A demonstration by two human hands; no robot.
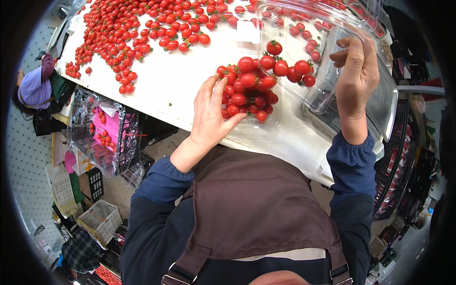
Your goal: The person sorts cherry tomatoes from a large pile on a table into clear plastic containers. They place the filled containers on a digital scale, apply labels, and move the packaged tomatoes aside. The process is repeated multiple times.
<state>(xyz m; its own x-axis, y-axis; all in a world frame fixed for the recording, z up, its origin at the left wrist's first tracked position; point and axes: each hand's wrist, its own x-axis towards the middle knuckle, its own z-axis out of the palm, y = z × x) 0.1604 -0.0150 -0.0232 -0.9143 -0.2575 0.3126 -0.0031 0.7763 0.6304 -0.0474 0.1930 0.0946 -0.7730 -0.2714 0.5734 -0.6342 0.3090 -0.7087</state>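
Note:
My left hand [211, 110] cups the near left side of a heap of red cherry tomatoes [239, 99], its thumb and fingers apart. The heap sits in a clear plastic container [272, 123] on the white table [171, 85]. Above and to the right, my right hand [356, 76] grips a second clear plastic container [315, 101], tilted toward the heap. Several tomatoes [294, 73] are at its lower edge, over the right side of the heap. The bottom container's left wall is hidden by my left hand.
Many loose tomatoes [117, 35] cover the table's far left. Right of the heap stands a scale [326, 119] with a metal pan [386, 114]. A plastic-lined crate [103, 131] stands left of the table. One person [37, 85] is at far left, another [82, 251] at lower left.

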